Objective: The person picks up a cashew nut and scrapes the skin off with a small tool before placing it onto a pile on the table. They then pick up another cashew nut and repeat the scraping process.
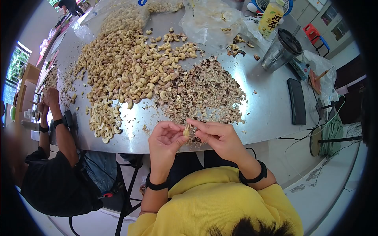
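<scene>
Between both hands, over the table's near edge, a pale cashew nut [186, 130] is held. My left hand [166, 138] is closed, pinching it between thumb and fingertips. My right hand [221, 138] touches its other side with thumb and forefinger. Just beyond the hands spreads a heap of skin scraps and broken bits [208, 92]. A large pile of cashews [126, 63] lies up and to the left of it. Nearer the edge at left is a smaller group of cashews [104, 120].
A dark-lidded cup [280, 51], a yellow-labelled bottle [271, 19] and a phone [296, 101] stand or lie at right. Plastic bags [210, 21] are at the back. A co-worker in black [59, 181] sits at left, hands over the table.
</scene>
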Action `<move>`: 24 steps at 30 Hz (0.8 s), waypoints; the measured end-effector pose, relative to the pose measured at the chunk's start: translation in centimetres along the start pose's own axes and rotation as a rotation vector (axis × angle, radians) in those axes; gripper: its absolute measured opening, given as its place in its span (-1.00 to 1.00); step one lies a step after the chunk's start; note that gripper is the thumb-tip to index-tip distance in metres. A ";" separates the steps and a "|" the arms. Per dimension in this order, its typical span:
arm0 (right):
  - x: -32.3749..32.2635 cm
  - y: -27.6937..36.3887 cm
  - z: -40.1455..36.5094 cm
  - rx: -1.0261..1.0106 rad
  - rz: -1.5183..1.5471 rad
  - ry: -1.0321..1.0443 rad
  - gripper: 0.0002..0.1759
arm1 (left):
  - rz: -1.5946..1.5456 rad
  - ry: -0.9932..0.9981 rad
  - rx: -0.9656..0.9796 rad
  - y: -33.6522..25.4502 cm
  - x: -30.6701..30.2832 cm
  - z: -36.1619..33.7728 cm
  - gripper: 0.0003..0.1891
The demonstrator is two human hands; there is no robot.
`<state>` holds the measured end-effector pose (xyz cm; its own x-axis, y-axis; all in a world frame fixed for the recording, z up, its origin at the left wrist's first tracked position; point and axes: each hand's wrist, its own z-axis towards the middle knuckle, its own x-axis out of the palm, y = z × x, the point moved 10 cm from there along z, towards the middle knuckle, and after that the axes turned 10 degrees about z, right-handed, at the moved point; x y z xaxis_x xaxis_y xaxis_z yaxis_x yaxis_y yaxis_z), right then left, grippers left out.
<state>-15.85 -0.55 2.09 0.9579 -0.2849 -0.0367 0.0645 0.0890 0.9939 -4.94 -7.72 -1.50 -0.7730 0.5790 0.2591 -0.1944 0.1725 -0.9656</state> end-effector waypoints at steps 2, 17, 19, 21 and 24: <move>0.1 -0.2 0.0 0.026 0.033 0.005 -0.58 | 0.007 0.001 -0.013 0.1 0.0 0.0 -0.68; 0.3 0.7 -0.4 -0.081 -0.219 0.056 -0.51 | 0.198 0.002 -0.017 -0.9 0.6 -0.4 -0.63; 0.3 0.7 -0.4 -0.086 -0.229 0.051 -0.51 | 0.189 0.009 -0.026 -0.7 0.6 -0.3 -0.63; 0.3 0.8 -0.5 -0.103 -0.238 0.041 -0.52 | 0.173 0.014 -0.026 -0.6 0.6 -0.3 -0.63; 0.3 0.8 -0.5 -0.131 -0.253 0.020 -0.52 | 0.147 0.015 -0.038 -0.3 0.5 -0.2 -0.62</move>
<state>-15.36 -0.13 2.82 0.9119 -0.2948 -0.2854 0.3368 0.1405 0.9310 -5.11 -7.33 -1.10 -0.7824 0.6120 0.1153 -0.0564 0.1147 -0.9918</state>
